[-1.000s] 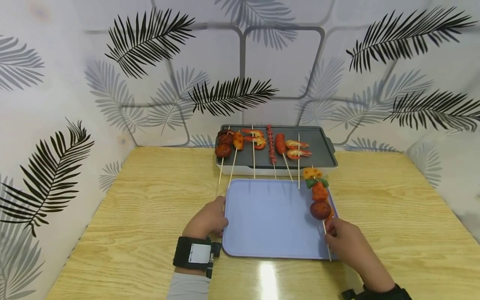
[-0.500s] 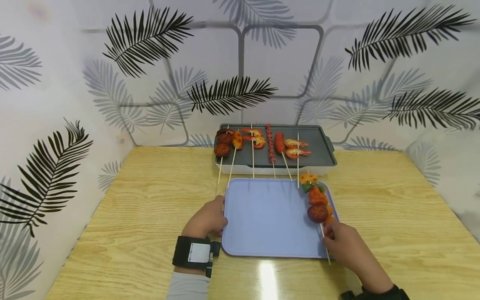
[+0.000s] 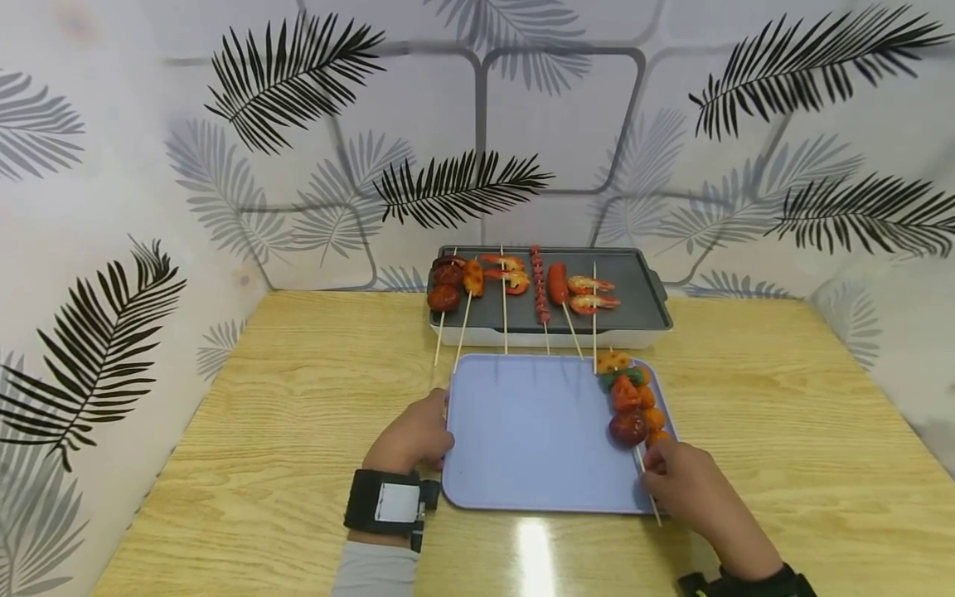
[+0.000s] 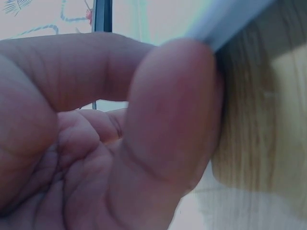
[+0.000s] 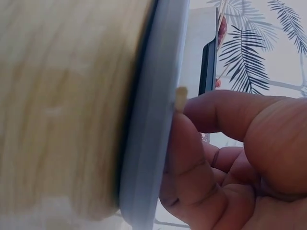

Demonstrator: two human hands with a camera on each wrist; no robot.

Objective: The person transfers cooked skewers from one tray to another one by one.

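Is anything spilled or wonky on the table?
Nothing looks spilled or broken. On the grill, the sausage skewer slants one way and the leftmost skewer another, so they look wonky. The mixed skewer in the right hand pokes past the near edge of the tray.

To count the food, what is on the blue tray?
Orange balls line its right edge. Beside them, the right hand holds a mixed skewer, perhaps touching the tray. That hand hides anything beneath.

I have the left hand (image 3: 418, 431) left of centre, thumb and forefinger curled, its grey sleeve (image 3: 375, 572) at the near edge. On the right, I see the right hand (image 3: 677, 477) pinching with thumb and forefinger, its forearm (image 3: 734, 531) slanting from near right.
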